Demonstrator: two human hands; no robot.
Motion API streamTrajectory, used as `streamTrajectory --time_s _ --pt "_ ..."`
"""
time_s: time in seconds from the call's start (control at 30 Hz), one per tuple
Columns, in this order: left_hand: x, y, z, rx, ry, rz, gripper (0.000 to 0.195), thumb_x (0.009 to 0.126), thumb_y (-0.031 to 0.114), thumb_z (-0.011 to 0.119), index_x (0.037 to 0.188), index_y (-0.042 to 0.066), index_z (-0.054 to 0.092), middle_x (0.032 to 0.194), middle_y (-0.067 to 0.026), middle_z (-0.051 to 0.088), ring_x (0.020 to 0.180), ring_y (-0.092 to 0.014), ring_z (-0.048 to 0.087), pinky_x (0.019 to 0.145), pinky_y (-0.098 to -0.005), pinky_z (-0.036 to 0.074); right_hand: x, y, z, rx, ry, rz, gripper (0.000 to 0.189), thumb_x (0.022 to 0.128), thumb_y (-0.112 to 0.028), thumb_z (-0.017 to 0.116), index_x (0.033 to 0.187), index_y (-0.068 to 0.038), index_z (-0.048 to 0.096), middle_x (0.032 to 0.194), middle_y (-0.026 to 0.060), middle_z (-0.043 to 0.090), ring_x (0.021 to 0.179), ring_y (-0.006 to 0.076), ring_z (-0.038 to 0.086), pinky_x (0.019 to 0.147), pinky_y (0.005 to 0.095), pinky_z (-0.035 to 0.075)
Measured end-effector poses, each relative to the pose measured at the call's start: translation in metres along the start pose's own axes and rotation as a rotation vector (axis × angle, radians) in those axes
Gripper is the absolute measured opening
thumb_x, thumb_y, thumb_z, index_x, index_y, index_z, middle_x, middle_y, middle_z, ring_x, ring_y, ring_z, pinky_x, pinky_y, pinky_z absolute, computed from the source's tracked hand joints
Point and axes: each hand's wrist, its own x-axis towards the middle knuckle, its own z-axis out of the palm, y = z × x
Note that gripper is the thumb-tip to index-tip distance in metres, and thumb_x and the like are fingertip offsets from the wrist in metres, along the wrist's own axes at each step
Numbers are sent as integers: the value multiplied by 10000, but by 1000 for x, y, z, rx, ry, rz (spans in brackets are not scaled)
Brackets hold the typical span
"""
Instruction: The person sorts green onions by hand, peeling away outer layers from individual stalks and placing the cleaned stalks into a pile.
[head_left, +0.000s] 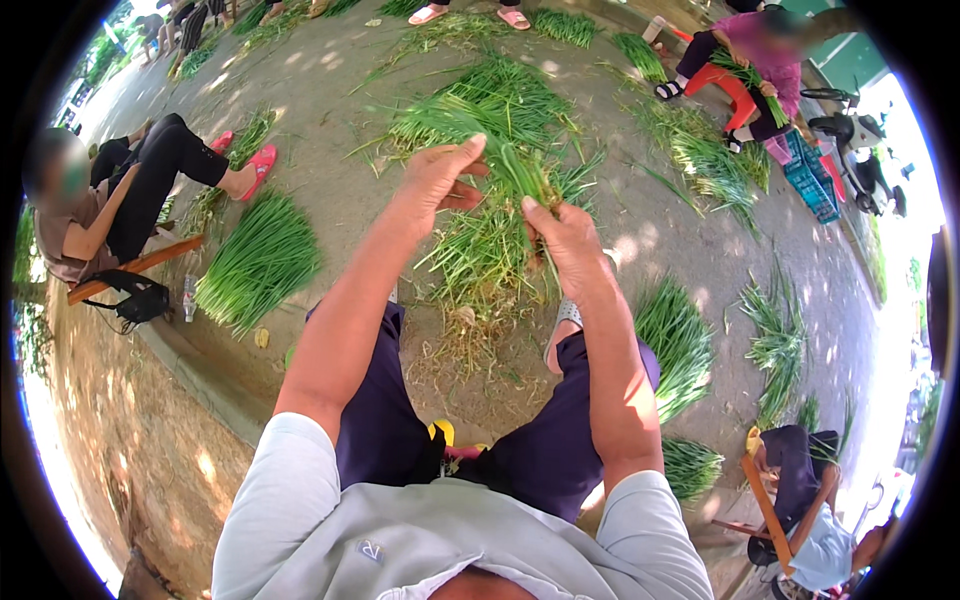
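In my right hand (566, 244) is a bunch of long green chives (517, 165), gripped near its pale root end, the leaves pointing up and left. My left hand (442, 180) is beside the bunch with thumb and fingers apart; no stalk shows clearly between them. Just beyond both hands, a broad heap of chives (502, 97) lies on the pavement. Yellowish trimmings and loose stalks (480, 262) are piled below my hands, with dry roots (469, 337) scattered between my feet.
Stacked chives lie to the left (259, 259) and right (675, 345). Seated people (150, 187) surround me, one holding chives (750, 79) at upper right. A blue-green crate (814, 180) stands near scooters (862, 150). A curb (202, 382) runs at lower left, by a bottle (189, 298).
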Motion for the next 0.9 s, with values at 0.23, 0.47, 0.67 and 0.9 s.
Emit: streamTrajectory --time_s 0.23,0.47,0.67,0.9 --pt "0 -12 -10 67 -93 -97 552 879 536 700 1047 11 689 965 -74 681 653 -131 634 675 -305 573 -1 -11 -12 55 100 -55 281 958 -289 645 828 -49 579 688 13 542 579 121 503 461 299 410" --pt "-11 -26 26 -114 -343 -128 407 917 473 682 1000 75 685 928 -18 650 797 -146 651 805 -334 563 -2 -9 -4 81 14 -54 276 965 -306 638 891 -42 607 718 11 563 583 109 513 464 283 413" --pt "-4 -35 32 -276 -405 -79 271 959 402 645 973 132 660 992 -12 633 873 -153 611 797 -368 538 -3 -8 -1 111 -92 -60 305 968 -329 643 953 -25 615 743 23 587 602 103 544 468 256 417" --pt "-6 -29 31 -375 -645 -85 371 975 407 612 1077 50 631 1021 -55 636 905 -182 620 761 -395 534 -8 -12 0 221 -220 49 332 974 -367 641 1003 -38 605 791 24 602 606 102 559 468 238 420"
